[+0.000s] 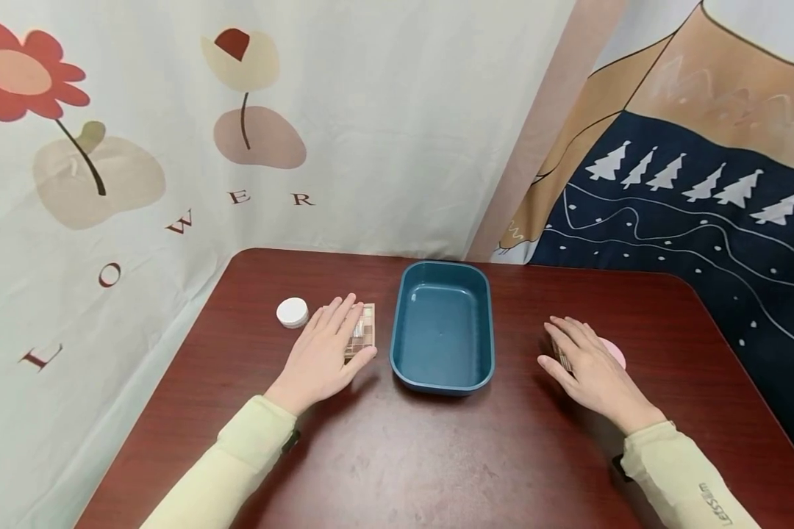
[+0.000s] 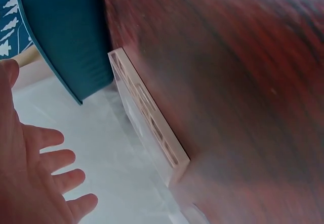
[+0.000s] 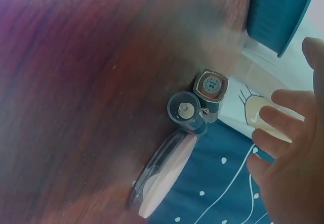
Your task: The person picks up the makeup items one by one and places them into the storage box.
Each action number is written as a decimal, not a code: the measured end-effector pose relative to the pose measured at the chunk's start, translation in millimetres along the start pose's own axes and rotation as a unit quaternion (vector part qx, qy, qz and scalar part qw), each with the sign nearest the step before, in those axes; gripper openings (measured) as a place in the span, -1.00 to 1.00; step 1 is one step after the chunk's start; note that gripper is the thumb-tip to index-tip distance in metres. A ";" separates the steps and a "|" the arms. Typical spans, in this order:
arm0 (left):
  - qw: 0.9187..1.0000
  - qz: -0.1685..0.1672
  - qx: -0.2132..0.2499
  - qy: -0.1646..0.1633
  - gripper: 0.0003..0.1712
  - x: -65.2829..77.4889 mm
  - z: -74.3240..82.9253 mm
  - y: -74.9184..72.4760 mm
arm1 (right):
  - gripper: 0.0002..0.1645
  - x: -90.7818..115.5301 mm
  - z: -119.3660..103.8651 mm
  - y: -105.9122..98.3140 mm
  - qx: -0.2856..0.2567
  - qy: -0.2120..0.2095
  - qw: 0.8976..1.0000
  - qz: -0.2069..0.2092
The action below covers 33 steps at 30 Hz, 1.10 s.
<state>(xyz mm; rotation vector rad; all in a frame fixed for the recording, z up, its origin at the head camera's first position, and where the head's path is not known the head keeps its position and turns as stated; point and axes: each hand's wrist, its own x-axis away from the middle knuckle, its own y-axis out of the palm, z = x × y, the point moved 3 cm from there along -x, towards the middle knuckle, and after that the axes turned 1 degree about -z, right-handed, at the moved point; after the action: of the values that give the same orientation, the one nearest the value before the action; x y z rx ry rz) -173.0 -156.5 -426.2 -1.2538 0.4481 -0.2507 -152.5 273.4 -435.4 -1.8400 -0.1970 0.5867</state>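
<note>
My left hand, fingers straight, hovers over a flat checkered makeup palette. The left wrist view shows the pale edge of this palette on the table, apart from the fingers. Just left of that hand stands a round white jar. On the other side, my right hand is held with loosely extended fingers above small cosmetics, partly hiding them. From the right wrist, these are a square-ended tube with a round label, a clear round tube and a pink round compact.
A deep blue plastic bin stands between the hands near the back of the dark red wooden table. Behind it hang a white flower-print curtain and a navy cloth with tree shapes.
</note>
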 end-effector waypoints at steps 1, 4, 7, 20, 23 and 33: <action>1.000 -0.001 0.002 0.001 -0.08 -0.2 1.0 0.3 | -0.28 0.0 -0.1 0.0 -0.001 0.002 1.000 -0.001; 1.000 0.000 0.004 0.009 -0.08 -0.7 4.5 2.0 | -0.27 0.8 0.3 0.1 0.002 0.010 1.000 -0.004; 1.000 0.010 0.008 0.023 -0.08 -1.4 8.8 3.4 | -0.29 1.9 0.3 -0.4 0.006 0.020 1.000 -0.003; 0.999 0.006 0.032 0.021 -0.08 -4.8 24.9 10.4 | -0.43 7.9 7.2 -4.3 0.019 0.074 0.997 0.030; 0.999 0.003 0.031 0.019 -0.08 -6.7 27.8 12.6 | -0.48 7.4 8.9 -3.1 0.020 0.084 0.996 0.027; 0.998 0.009 0.061 0.014 -0.17 -11.9 36.1 17.3 | -0.71 5.4 14.1 -2.3 0.026 0.122 0.992 0.035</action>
<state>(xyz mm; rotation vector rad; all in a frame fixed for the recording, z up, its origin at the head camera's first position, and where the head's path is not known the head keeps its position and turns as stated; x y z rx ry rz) -168.1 -115.5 -431.7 -1.1274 0.4610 -0.2757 -154.3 288.4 -438.2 -1.8560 0.0454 0.4068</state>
